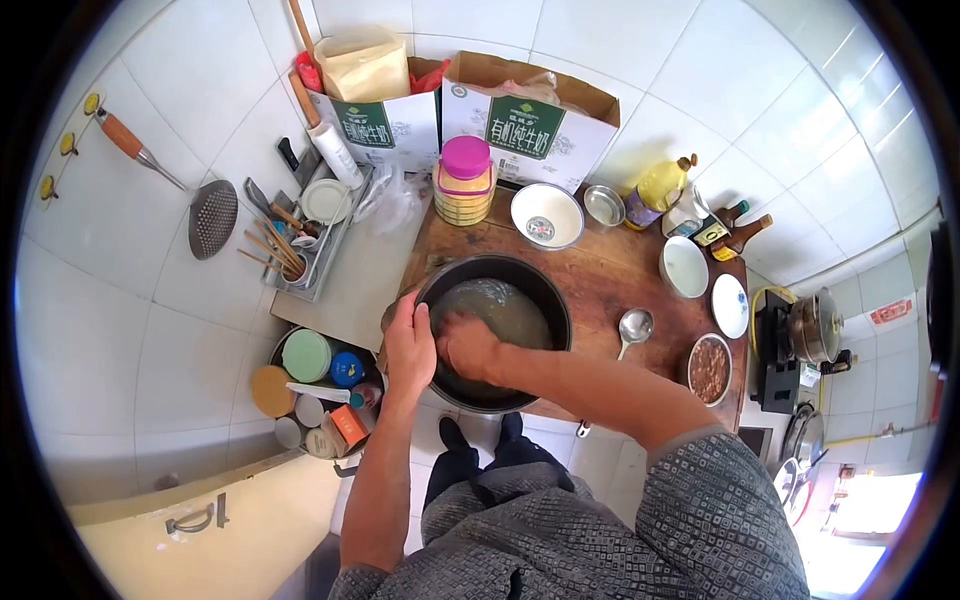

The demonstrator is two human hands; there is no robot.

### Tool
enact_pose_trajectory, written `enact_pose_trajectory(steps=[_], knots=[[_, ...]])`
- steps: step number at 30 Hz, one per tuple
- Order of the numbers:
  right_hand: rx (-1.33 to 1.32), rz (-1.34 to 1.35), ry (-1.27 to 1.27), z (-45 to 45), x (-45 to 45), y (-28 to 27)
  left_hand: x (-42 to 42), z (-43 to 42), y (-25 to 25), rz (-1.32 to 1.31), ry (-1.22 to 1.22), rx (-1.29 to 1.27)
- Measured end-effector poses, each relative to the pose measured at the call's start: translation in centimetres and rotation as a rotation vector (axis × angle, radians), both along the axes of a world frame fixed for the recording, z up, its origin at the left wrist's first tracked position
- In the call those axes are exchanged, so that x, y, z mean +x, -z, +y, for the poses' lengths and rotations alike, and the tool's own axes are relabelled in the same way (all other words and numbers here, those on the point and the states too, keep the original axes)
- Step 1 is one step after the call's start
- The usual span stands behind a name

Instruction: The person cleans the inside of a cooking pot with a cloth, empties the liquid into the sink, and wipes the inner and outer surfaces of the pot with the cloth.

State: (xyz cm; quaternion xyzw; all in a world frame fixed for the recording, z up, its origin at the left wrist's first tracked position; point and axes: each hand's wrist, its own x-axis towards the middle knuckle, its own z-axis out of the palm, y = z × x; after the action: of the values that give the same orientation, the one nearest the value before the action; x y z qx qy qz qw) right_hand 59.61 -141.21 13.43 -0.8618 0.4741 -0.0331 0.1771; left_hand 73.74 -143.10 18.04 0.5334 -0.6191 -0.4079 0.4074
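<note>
A large dark round pot (562, 300) stands at the front left edge of the wooden table, with cloudy greyish liquid (515, 300) inside. My left hand (410, 345) holds the pot's left side, its thumb near the rim. Inside the pot is my right hand (468, 345), in or at the liquid near the left wall; its fingers are smeared by motion and partly hidden. Right of the pot, a metal ladle (636, 325) rests on the wood.
Behind the pot are a pink-lidded jar (466, 190), a white bowl (547, 216) and a small metal bowl (604, 205). A bowl of reddish-brown pieces (709, 369) sits at the right, near a stove (775, 340). Bottles (657, 192) and cartons (530, 122) line the back.
</note>
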Motion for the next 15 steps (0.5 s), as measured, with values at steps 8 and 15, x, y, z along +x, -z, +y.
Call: enact_pose_trajectory(steps=[8, 15], knots=[[0.069, 0.668, -0.052, -2.6, -5.6, -5.8, 0.3, 0.1, -0.1, -0.015, 0.003, -0.021], [0.644, 0.516, 0.056, 2.2, -5.5, -7.0, -0.1, 0.2, 0.3, 0.069, -0.031, -0.028]])
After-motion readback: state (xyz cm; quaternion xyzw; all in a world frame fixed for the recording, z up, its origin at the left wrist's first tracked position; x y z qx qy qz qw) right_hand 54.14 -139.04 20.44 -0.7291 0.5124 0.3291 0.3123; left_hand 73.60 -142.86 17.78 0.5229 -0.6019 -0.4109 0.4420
